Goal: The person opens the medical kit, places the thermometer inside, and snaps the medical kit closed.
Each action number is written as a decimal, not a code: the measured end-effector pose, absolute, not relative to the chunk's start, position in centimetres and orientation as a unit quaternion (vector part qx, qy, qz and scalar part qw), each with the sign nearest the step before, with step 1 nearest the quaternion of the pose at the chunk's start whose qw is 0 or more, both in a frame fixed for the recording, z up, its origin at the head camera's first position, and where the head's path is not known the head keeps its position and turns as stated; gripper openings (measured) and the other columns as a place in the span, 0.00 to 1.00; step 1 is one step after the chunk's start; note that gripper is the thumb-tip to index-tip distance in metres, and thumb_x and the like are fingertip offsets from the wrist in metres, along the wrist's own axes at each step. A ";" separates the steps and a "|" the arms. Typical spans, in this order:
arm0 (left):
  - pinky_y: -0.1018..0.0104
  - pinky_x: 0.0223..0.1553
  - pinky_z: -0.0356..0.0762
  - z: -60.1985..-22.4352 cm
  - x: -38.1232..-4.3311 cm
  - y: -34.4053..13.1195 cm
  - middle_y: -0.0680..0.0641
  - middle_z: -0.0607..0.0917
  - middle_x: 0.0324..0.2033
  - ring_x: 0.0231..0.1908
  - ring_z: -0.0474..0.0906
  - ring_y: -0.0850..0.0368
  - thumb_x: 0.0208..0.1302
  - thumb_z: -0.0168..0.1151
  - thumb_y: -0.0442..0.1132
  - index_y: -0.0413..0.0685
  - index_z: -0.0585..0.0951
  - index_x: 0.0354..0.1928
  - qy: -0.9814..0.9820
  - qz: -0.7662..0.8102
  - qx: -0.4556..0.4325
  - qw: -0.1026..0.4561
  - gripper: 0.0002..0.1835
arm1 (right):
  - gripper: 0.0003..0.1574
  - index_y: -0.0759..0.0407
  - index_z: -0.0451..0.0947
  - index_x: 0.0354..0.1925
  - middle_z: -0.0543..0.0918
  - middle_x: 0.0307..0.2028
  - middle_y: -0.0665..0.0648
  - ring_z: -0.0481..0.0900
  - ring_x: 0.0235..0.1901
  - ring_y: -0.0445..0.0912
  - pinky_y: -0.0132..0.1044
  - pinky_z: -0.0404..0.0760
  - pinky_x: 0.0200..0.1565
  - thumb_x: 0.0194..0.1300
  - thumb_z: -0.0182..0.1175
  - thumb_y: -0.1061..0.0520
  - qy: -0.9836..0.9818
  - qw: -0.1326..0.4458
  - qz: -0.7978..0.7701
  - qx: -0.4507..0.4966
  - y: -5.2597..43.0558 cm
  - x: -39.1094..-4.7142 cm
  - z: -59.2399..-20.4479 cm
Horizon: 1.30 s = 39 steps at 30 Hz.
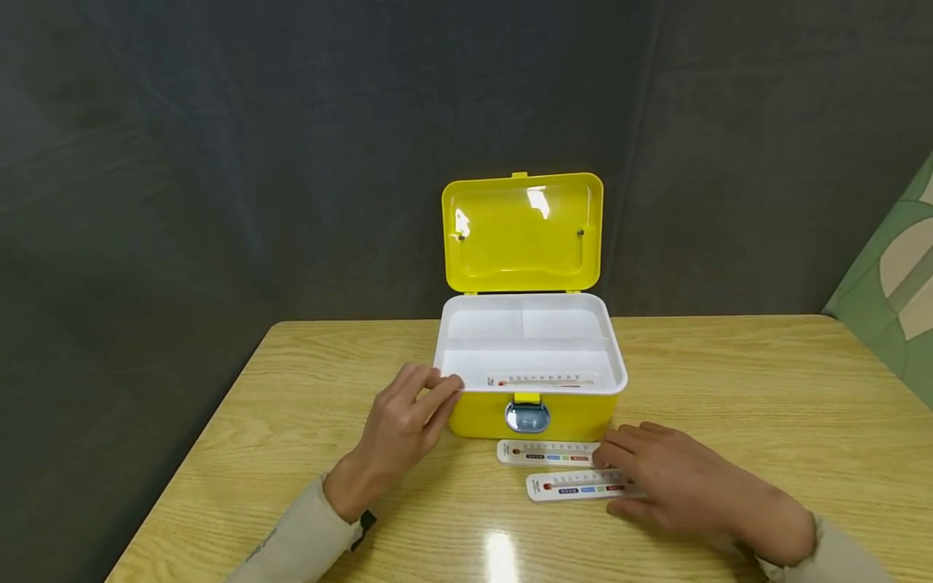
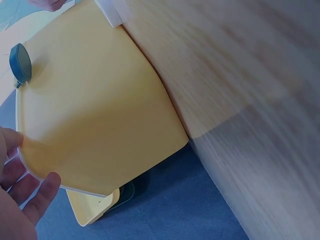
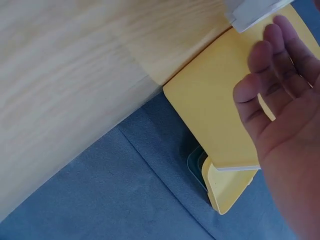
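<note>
A yellow box (image 1: 477, 413) with a white tray (image 1: 466, 362) inside stands on the table, its lid (image 1: 521, 235) raised. My left hand (image 1: 401, 417) holds the box's front left corner, fingers at the rim; in the left wrist view its thumb lies against the yellow side. One thermometer (image 1: 543, 382) lies in the tray's front compartment. Before the box lie two flat white thermometers, one nearer the box (image 1: 547, 453) and one nearer me (image 1: 579, 486). My right hand (image 1: 670, 478) is over their right ends, its fingers loosely bent, the fingertips close to the thermometers.
The wooden table (image 1: 328, 389) ends just behind the box, near a dark cloth backdrop (image 1: 350, 162). A grey-blue latch (image 1: 528, 418) hangs on the box front. Dividers part the tray into two back compartments and one long front one. A green patterned panel (image 1: 892, 283) stands at right.
</note>
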<state>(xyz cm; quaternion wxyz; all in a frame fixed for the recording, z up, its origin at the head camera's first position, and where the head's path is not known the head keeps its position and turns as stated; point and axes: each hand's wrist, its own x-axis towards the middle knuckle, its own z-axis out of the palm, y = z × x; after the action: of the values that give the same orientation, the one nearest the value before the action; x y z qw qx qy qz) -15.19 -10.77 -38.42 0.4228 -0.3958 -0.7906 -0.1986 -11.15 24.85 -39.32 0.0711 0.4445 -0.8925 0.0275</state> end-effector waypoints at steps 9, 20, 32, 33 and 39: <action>0.71 0.33 0.78 -38.5 -15.2 -10.8 0.48 0.78 0.33 0.34 0.73 0.56 0.72 0.60 0.40 0.44 0.86 0.42 -0.794 -0.200 -0.393 0.419 0.09 | 0.18 0.38 0.78 0.43 0.74 0.40 0.36 0.68 0.39 0.33 0.40 0.78 0.42 0.63 0.63 0.32 -0.887 0.064 0.028 0.457 24.9 -11.2 -39.3; 0.71 0.32 0.78 -38.4 -15.2 -10.8 0.47 0.78 0.33 0.34 0.73 0.56 0.73 0.58 0.41 0.44 0.86 0.42 -0.789 -0.201 -0.396 0.425 0.10 | 0.21 0.41 0.79 0.46 0.79 0.45 0.41 0.71 0.36 0.32 0.34 0.78 0.34 0.64 0.62 0.32 -0.907 -0.025 0.051 0.417 24.7 -11.1 -38.9; 0.71 0.32 0.78 -38.3 -15.2 -10.7 0.47 0.78 0.33 0.34 0.73 0.55 0.72 0.59 0.40 0.44 0.86 0.42 -0.791 -0.198 -0.396 0.423 0.10 | 0.15 0.38 0.73 0.49 0.72 0.47 0.34 0.71 0.42 0.28 0.32 0.80 0.42 0.68 0.63 0.40 -0.903 0.020 0.105 0.416 24.4 -10.7 -38.5; 0.71 0.32 0.78 -38.3 -15.2 -10.7 0.47 0.78 0.33 0.34 0.73 0.55 0.72 0.59 0.40 0.44 0.86 0.42 -0.791 -0.198 -0.395 0.423 0.10 | 0.16 0.38 0.72 0.50 0.72 0.48 0.33 0.71 0.42 0.28 0.32 0.80 0.42 0.68 0.63 0.41 -0.903 0.024 0.111 0.415 24.4 -10.7 -38.4; 0.71 0.32 0.78 -38.3 -15.1 -10.8 0.47 0.78 0.33 0.33 0.72 0.56 0.70 0.62 0.39 0.44 0.86 0.42 -0.796 -0.195 -0.390 0.420 0.08 | 0.16 0.37 0.71 0.53 0.71 0.49 0.32 0.70 0.44 0.27 0.30 0.79 0.44 0.69 0.61 0.41 -0.898 0.048 0.130 0.418 24.4 -10.6 -38.4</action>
<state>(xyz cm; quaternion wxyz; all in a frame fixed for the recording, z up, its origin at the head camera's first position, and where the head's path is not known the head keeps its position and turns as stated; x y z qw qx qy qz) -15.11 -10.76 -38.30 0.4203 -0.3902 -0.7956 -0.1950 -10.63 24.37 -38.43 0.0481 0.4177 -0.8979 0.1304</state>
